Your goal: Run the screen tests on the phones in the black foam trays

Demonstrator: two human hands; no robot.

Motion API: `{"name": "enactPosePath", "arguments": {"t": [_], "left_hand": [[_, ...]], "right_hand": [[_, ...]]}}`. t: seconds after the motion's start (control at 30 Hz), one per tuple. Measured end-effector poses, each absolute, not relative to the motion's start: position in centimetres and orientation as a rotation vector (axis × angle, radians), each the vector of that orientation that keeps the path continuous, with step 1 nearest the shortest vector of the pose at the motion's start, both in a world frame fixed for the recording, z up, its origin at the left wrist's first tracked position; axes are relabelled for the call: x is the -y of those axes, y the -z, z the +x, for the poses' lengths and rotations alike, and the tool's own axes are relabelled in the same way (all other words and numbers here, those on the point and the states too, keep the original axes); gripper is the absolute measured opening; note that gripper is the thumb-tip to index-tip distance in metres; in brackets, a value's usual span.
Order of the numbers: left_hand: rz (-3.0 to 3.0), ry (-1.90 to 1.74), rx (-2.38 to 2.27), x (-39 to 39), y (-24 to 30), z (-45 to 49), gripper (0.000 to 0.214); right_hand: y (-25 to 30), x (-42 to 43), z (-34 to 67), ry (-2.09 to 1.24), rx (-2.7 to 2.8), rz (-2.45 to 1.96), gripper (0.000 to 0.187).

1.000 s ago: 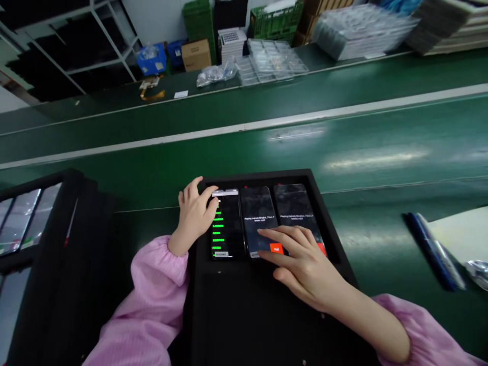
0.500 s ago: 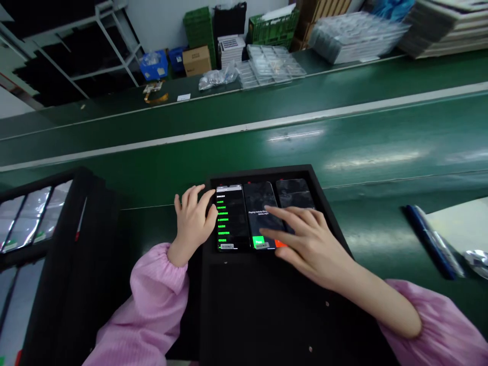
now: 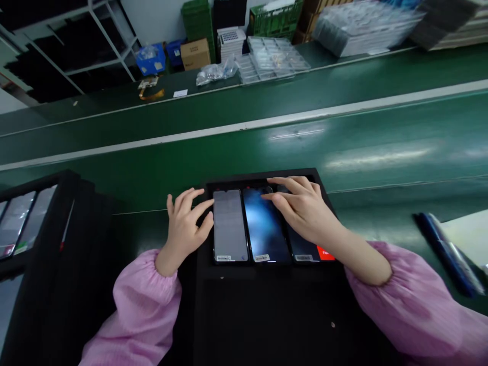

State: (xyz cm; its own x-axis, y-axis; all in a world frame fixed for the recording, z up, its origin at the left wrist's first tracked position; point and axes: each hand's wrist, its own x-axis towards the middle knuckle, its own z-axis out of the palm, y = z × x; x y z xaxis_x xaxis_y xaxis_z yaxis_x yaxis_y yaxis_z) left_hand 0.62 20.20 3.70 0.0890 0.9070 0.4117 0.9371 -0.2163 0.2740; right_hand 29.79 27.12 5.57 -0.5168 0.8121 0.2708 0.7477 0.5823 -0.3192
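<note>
Three smartphones lie side by side, screens up, in the top of a black tray (image 3: 267, 300). The left phone (image 3: 230, 229) has a plain grey screen. A blurry blue glow fills the middle phone (image 3: 263, 229). The right phone (image 3: 303, 244) is dark with a red button at its lower corner, and its upper part is hidden by my right hand (image 3: 305, 208). That hand hovers over the middle and right phones, fingers extended, holding nothing. My left hand (image 3: 185, 223) is at the tray's left edge, fingers spread, fingertips beside the left phone.
A black tray of more phones (image 3: 41, 223) stands at the left. Pens (image 3: 448, 254) and a pale sheet (image 3: 468, 236) lie at the right. Across the green bench (image 3: 213, 152) are clear plastic trays (image 3: 276, 58), a plastic bag (image 3: 217, 72) and a cardboard box (image 3: 195, 54).
My right hand has moved up toward the phones' top edge. The left phone's green list turned to grey, and the middle phone's playing message and buttons gave way to a blue glow.
</note>
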Motion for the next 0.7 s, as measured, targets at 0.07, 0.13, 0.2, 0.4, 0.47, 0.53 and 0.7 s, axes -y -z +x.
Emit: {"name": "enactPosePath", "arguments": {"t": [0.07, 0.13, 0.2, 0.4, 0.47, 0.53, 0.7], "left_hand": [[-2.229, 0.789, 1.945, -20.3, -3.7, 0.4, 0.034], [-2.243, 0.765, 1.938, -20.6, -3.7, 0.3, 0.034], [-2.288, 0.735, 1.912, -20.8, -3.8, 0.5, 0.032], [-2.347, 0.744, 1.868, -20.6, -3.9, 0.7, 0.032], [-2.358, 0.731, 1.872, -20.5, -3.9, 0.7, 0.032], [-2.38, 0.69, 1.884, -20.5, -3.9, 0.7, 0.032], [-2.407, 0.639, 1.913, -20.6, -3.8, 0.6, 0.034]], "right_hand": [[-5.6, -27.1, 29.7, -0.262, 2.41, -1.221, 0.064], [-5.6, -27.2, 29.2, -0.27, 2.438, -1.174, 0.062], [-5.5, -27.2, 28.7, -0.251, 2.479, -1.154, 0.059], [-4.9, -27.4, 28.4, -0.183, 2.618, -1.12, 0.058], [-4.8, -27.4, 28.4, -0.163, 2.615, -1.114, 0.058], [-4.8, -27.4, 28.5, -0.161, 2.614, -1.115, 0.058], [-4.6, -27.3, 28.4, -0.189, 2.596, -1.114, 0.063]]}}
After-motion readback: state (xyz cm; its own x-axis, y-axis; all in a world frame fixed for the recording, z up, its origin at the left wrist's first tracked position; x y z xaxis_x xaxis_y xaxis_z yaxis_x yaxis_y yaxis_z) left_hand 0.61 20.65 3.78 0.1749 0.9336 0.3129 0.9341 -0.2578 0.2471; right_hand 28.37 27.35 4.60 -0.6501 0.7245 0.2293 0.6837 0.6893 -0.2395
